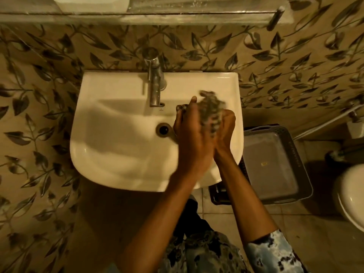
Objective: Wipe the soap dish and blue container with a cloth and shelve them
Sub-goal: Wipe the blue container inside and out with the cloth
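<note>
Nearest, two bare hands worked over the right side of the one white basin (110, 154): the left hand (189, 134) and the right hand (224, 129) were pressed around a single bunched, patterned cloth (210, 111), blurred with motion. Any dish or container inside it was hidden, so I could not tell which item was in hand, and shelving looked undone. Beyond stood one tap (154, 83); the glass shelf (177, 18) carried one pale object at its left end.

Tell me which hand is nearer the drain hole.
Left. The left hand sits just right of the drain hole; the right hand is further right, both bunching the cloth.
</note>
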{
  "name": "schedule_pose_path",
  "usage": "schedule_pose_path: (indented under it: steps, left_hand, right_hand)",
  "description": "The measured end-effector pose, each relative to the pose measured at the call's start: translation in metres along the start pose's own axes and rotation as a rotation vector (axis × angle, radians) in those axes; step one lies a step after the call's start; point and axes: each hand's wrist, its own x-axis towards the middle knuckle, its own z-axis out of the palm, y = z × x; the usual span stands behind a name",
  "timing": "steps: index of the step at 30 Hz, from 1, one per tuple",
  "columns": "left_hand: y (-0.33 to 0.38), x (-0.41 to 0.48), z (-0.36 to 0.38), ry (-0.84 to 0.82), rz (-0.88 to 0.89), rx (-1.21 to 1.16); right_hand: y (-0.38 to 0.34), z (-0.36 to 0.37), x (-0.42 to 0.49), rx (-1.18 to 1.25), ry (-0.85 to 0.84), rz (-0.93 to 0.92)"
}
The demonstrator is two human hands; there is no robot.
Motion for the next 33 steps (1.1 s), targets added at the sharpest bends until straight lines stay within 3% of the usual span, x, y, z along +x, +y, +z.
schedule_pose_path:
  steps: [2,6,12,18,20,23,25,28,31,33]
  left_hand:
    - [-0.004,0.0,0.005,-0.023,-0.005,0.142]
    - [-0.027,0.036,-0.008,0.023,-0.273,0.01]
    - [-0.011,-0.027,0.009,-0.123,-0.029,0.103]
    - [-0.042,0.044,-0.01,-0.036,-0.313,-0.043]
    - [-0.041,0.029,-0.009,-0.091,-0.21,-0.054]
    - [-0.028,-0.012,0.006,-0.139,0.045,0.114]
    - [-0.028,-0.009,0.009,-0.146,0.093,0.136]
    - [-0.051,0.038,0.002,-0.148,-0.135,0.058]
    - [-0.076,0.074,-0.021,-0.248,-0.428,-0.282]
    - [-0.089,0.066,-0.036,-0.282,-0.506,-0.493]
  right_hand:
    - [-0.002,-0.002,-0.008,-0.002,-0.02,-0.03]
    - [-0.006,-0.008,-0.004,0.068,0.055,0.14]
    - [-0.005,-0.012,-0.017,0.057,-0.01,0.073]
    - [-0.01,-0.003,-0.007,0.08,0.027,0.185]
    - [-0.004,-0.001,-0.003,0.098,0.034,0.205]
    - [0.003,-0.001,-0.009,0.181,-0.011,0.204]
    - [0.002,-0.002,-0.011,0.194,-0.06,0.255]
    - [0.001,-0.008,-0.004,0.171,-0.006,0.256]
    - [-0.008,-0.014,0.006,0.451,0.038,0.389]
    - [-0.01,-0.018,0.018,0.506,0.089,0.438]
